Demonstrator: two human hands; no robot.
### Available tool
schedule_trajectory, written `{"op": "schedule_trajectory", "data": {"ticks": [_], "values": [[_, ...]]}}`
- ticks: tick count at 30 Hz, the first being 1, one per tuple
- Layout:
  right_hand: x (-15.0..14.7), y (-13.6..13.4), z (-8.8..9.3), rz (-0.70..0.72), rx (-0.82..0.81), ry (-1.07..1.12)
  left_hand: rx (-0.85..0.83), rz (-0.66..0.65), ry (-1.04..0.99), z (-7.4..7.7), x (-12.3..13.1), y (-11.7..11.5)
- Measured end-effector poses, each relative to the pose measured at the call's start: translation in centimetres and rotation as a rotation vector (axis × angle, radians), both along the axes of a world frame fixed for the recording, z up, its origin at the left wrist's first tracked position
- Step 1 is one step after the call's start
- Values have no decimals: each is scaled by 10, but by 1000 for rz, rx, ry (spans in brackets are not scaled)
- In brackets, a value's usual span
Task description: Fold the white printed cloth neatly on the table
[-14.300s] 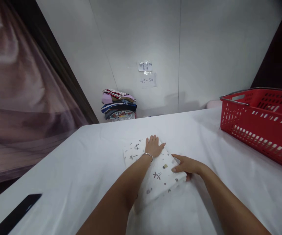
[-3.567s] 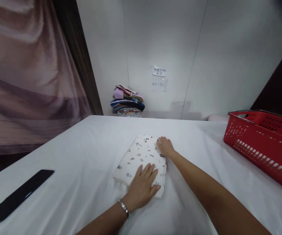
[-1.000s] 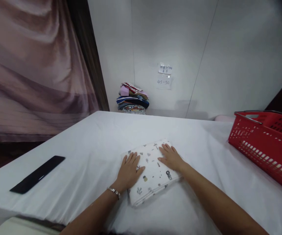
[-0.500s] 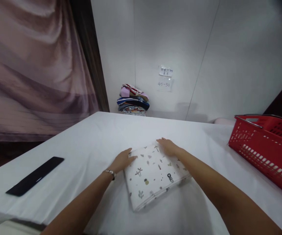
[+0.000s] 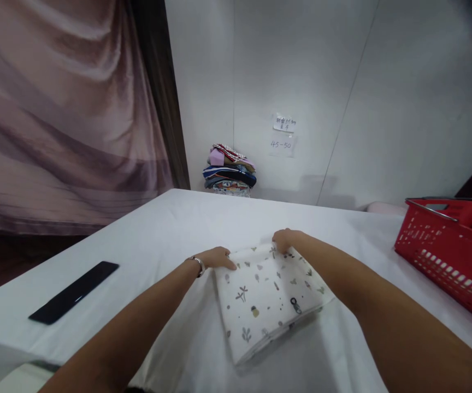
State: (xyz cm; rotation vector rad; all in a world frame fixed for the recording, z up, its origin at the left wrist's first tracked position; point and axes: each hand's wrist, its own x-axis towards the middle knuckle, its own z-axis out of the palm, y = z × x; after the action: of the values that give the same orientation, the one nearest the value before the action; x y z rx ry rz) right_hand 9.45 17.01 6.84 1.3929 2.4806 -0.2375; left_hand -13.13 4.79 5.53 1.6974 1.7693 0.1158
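A folded white cloth (image 5: 266, 295) with small printed figures lies on the white-covered table (image 5: 170, 229) in front of me. My left hand (image 5: 216, 257), with a bracelet at the wrist, grips the cloth's far left corner, fingers curled onto its edge. My right hand (image 5: 285, 239) is closed on the far right corner. The near edge of the cloth looks raised a little off the table.
A red plastic basket (image 5: 449, 256) stands at the right. A flat black object (image 5: 75, 290) lies near the left edge. A stack of folded colourful clothes (image 5: 230, 170) sits against the back wall under paper notes (image 5: 283, 134). A pinkish curtain (image 5: 64, 114) hangs at left.
Both hands slid from lying flat on top of the cloth to its far corners and closed on them. The cloth has shifted slightly toward me.
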Motion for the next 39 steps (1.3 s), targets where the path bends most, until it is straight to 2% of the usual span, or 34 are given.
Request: {"op": "schedule_trajectory", "data": {"ticks": [2,4,6,8,11,13,14,15,16,18,21,22,23,25,28,33,36,39], "values": [[8,-2,13,60,-11,-7,55,-4,-13,13,2,0],[19,-4,34,110,-2,-4,164,-38,52,35,5,1],[33,-6,62,129,42,13,312,-99,169,66,8,3],[47,-9,96,131,105,42,483,-92,304,104,13,3],[67,-22,140,119,328,152,770,-28,476,152,20,-5],[79,-36,152,155,499,187,957,-24,559,164,26,-15],[84,-44,150,188,590,200,1032,-39,594,162,28,-21],[88,-52,140,227,683,217,1089,-62,622,153,31,-28],[92,-60,125,255,772,235,1120,-98,646,137,33,-36],[100,-78,78,323,871,269,1117,-200,640,92,37,-51],[110,-107,-8,411,837,327,960,-341,532,12,40,-74],[113,-116,-33,451,797,344,894,-375,490,-10,41,-81],[115,-124,-53,474,753,357,843,-391,455,-28,41,-87],[118,-138,-79,454,706,391,801,-363,409,-49,42,-97],[121,-153,-91,418,687,426,791,-318,372,-55,40,-107],[127,-180,-87,371,597,471,759,-340,292,-52,37,-132],[130,-191,-70,292,399,470,698,-345,212,-42,32,-141],[117,-188,-43,227,211,544,667,-289,144,-22,31,-128]]}}
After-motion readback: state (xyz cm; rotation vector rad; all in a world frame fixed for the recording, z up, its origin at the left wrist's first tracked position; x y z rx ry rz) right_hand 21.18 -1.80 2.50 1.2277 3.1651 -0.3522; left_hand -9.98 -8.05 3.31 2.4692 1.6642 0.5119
